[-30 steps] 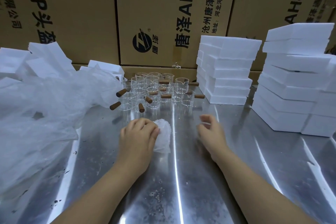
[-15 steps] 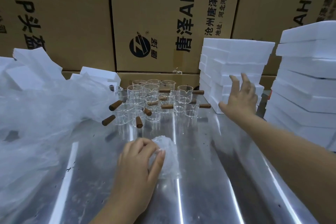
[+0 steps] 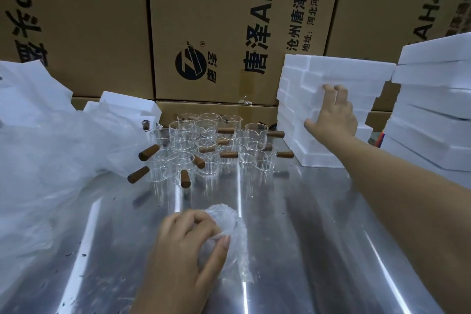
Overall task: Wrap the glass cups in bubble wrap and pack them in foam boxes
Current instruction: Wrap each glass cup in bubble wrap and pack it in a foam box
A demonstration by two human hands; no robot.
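Left hand (image 3: 188, 245) is gripping the wrapped cup (image 3: 225, 222), fingers and thumb curling round the bundle from the near side. The bundle is sitting on the metal surface (image 3: 305, 250), close to the person and slightly left of centre; a loose tail of wrap is trailing off it toward the near edge. The cup inside is showing only faintly through the bubbles.

Right hand (image 3: 334, 115) is lying flat against the front of a stack of foam boxes (image 3: 300, 89) at the back right of the surface. Fingers are straight and slightly spread, tips touching about halfway up the stack, thumb sticking out to the left. It is holding nothing.

The unwrapped glass cups (image 3: 204, 135) are standing in a tight cluster at the back centre, just left of that stack, their wooden handles (image 3: 149, 152) pointing out in various directions.

A large heap of loose bubble wrap (image 3: 51, 160) is covering the left side of the surface, its edge touching the nearest cups. A second stack (image 3: 433, 109) of white foam is standing at the far right. Brown cardboard cartons (image 3: 229, 20) with black print are forming a wall behind everything.
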